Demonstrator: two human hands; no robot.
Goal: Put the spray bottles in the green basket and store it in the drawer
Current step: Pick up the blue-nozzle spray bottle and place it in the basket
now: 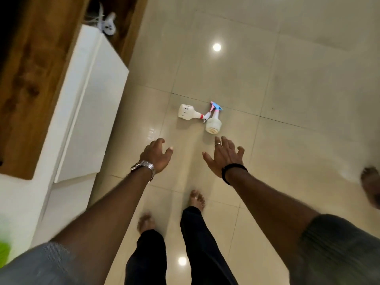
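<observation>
Two white spray bottles lie on the tiled floor ahead of me. The left bottle (188, 114) lies on its side with a red-and-white nozzle. The right bottle (213, 124) has a blue-and-pink trigger head and touches the other at the nozzles. My left hand (157, 154) hovers just short of them, fingers spread, holding nothing. My right hand (224, 156), also spread and empty, is right below the right bottle. A blurred green shape (4, 253) at the bottom left edge may be the green basket. No drawer can be made out.
A white cabinet (88, 112) with a wooden top (30, 79) runs along the left. A small white object (108, 24) sits in a wooden recess behind it. My bare feet stand on the glossy tiles; another person's foot (371, 185) is at the right edge.
</observation>
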